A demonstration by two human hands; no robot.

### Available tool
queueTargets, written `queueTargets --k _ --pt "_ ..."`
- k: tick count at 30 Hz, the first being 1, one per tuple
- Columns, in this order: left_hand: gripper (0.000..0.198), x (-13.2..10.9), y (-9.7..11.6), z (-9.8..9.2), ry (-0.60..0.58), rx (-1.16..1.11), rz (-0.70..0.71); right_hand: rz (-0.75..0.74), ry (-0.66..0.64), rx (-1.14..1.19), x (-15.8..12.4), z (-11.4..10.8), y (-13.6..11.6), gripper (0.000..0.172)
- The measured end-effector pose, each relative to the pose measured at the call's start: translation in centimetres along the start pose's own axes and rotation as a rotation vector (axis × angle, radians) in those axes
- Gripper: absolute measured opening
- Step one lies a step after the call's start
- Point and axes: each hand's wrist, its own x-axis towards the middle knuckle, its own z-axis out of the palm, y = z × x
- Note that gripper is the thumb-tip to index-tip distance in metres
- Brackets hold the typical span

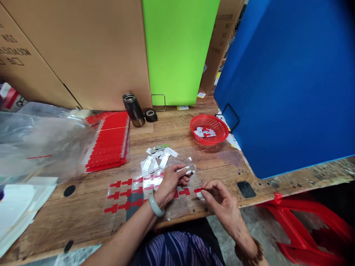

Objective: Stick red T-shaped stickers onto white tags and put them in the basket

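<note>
Thumb and finger of your right grip (224, 202) pinch a red tab (198, 190) by one end, apparently leaving the other exposed. Your left grip (169, 183), beside it, holds a white strip (190, 169). Loose strips (165, 160) lie just beyond that grip, likely for easy reach.

Smooth pale grey-green bangle (156, 204) at the wrist of the left hand (169, 181), textured brown bracelet (253, 255) behind the right hand (222, 201), bare forearms (127, 235), dark navy garment (177, 250) with wavy purple stripes, black cloth (210, 232) beside it
</note>
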Motion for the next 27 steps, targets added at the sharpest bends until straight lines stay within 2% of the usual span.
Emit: queueTargets --k 4,9,13,19,27 --pt "0.021 -1.9 0.7 -1.0 -0.017 -0.034 -0.051 0.079 0.096 0.191 0.5 1.0 -0.3 0.019" --pt "0.031 -4.9 1.1 -2.7 -0.09 -0.096 -0.147 0.078 0.017 0.165 1.0 2.2 -0.3 0.015" --pt "0.038 -6.6 0.7 -3.8 -0.081 -0.135 -0.222 0.062 -0.054 0.077 0.8 2.7 -0.7 0.011" --pt "0.036 -7.6 0.1 -4.5 -0.064 -0.176 -0.233 0.066 -0.13 0.035 0.3 3.5 -1.5 0.01" --pt "0.036 -7.9 -0.2 -4.4 -0.076 -0.16 -0.241 0.063 -0.196 -0.032 -0.2 3.6 -2.4 0.009"
